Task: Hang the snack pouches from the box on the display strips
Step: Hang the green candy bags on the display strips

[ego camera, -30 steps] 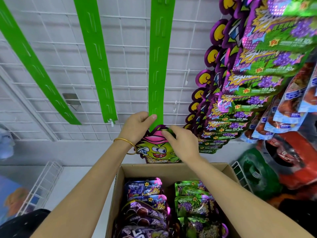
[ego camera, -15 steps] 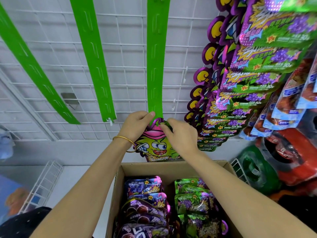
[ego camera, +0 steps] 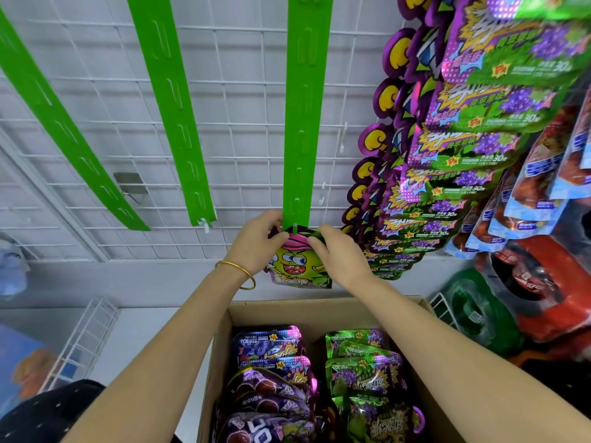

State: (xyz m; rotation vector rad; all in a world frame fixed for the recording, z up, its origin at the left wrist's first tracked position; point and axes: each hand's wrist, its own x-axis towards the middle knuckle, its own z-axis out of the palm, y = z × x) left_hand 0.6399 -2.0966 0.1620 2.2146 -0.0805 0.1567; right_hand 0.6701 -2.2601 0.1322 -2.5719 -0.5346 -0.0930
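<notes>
**Pouch at the lowest hook of the middle strip**

Both hands pinch the top of one cartoon-faced pouch (ego camera: pixel 299 266): the left hand (ego camera: pixel 256 241) at its 9 o'clock corner, the right hand (ego camera: pixel 339 254) at 3 o'clock. The pouch top meets the white hook (ego camera: pixel 295 228) at the bottom end of the green strip (ego camera: pixel 303 123). Whether the hole is seated is unclear. The next move calls for seating it, letting go gently, then reaching to the box (ego camera: pixel 287 308) at 6 o'clock.

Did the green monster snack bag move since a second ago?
Yes, slightly up: the pouch now sits clear above the box rim, its top at the middle strip's end.
</notes>
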